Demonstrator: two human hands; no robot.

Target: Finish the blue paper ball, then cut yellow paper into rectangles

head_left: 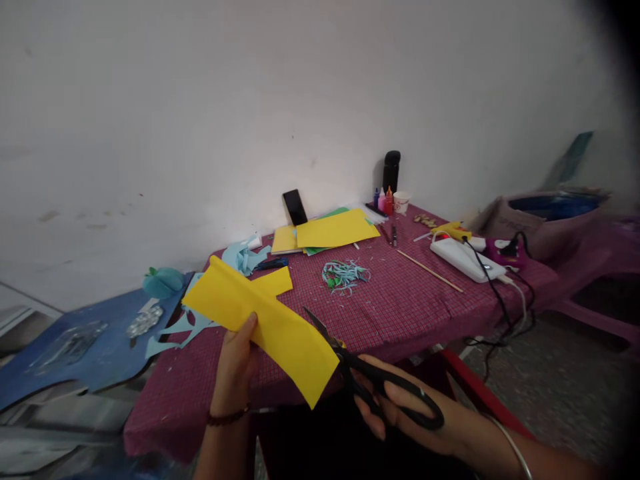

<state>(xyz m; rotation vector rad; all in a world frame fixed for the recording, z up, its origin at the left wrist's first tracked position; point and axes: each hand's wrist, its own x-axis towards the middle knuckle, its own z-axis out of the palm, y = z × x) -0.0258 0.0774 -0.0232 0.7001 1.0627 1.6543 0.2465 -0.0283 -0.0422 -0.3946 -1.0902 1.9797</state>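
My left hand [235, 367] is closed on a folded yellow sheet of paper [265, 320], held up over the near edge of the table. My right hand [405, 407] grips black-handled scissors [370, 373], fingers through the loops. The scissor blades are partly apart and point up and left, with their tips right at the paper's right edge. A small yellow offcut [275, 280] lies on the table behind the held sheet.
A table with a maroon checked cloth [400, 307] carries light blue paper scraps [240, 257], a pile of paper shreds [345, 275], yellow and green sheets [335, 230], a phone [295, 207], small paint bottles [383, 199], a thin wooden stick [430, 270], a white power bank [463, 259] with cables. A blue sheet [75, 347] lies left.
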